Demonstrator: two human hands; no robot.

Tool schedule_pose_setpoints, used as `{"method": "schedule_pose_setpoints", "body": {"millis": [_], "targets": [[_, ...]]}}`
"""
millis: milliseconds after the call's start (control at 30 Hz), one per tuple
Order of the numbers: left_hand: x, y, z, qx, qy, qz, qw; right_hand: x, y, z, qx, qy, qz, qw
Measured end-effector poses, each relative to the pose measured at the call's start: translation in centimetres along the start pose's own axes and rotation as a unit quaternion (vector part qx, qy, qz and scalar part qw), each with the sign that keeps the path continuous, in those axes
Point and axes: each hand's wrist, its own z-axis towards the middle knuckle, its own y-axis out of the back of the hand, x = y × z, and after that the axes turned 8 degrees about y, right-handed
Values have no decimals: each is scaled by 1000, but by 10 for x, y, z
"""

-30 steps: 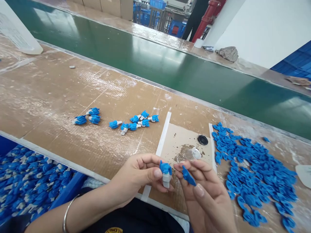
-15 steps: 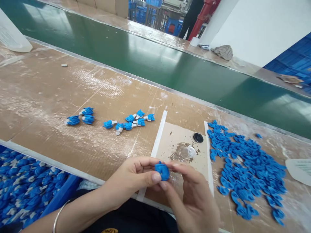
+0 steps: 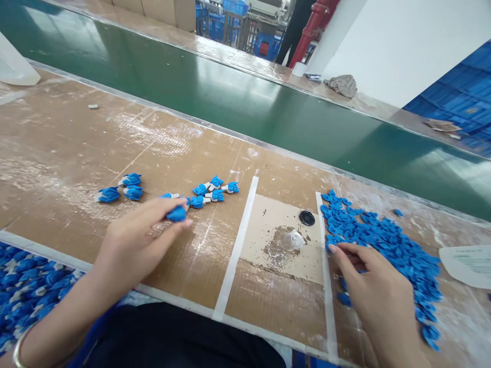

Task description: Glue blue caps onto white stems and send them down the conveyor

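Note:
My left hand (image 3: 132, 245) pinches a small blue plastic piece (image 3: 176, 214) between thumb and fingers, low over the cardboard-covered table. Close by lies a loose group of blue pieces with light grey tabs (image 3: 217, 195), partly covered by that hand. My right hand (image 3: 378, 294) is at the left edge of a large pile of blue pieces (image 3: 391, 240). Its thumb and fingers close on a blue piece (image 3: 329, 246), mostly hidden by the fingertips. Between the hands, a small clear cup (image 3: 293, 240) stands on a wet cardboard sheet (image 3: 257, 230) beside a black round cap (image 3: 307, 218).
Several blue-and-grey pieces (image 3: 133, 192) lie farther left. A bin full of such pieces (image 3: 28, 291) is at lower left. White tape strips (image 3: 236, 250) border the wet sheet. Behind the table runs a green conveyor belt (image 3: 238, 107). A white container (image 3: 466, 266) is at right.
My hands have parted. The left went left with a blue piece to the loose group; the right went right to the blue pile. The view has shifted slightly.

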Motion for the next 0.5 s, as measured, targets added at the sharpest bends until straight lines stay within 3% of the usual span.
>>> {"method": "schedule_pose_setpoints", "body": {"millis": [100,233,500], "targets": [[25,18,30,-44,-56,130,989,-9,-10,4,26,32,-67,997],[50,33,60,4,-79,239,968,-12,-15,0,26,90,-99,991],[42,34,52,94,-160,238,953,-39,-15,-16,34,208,-89,974]]}}
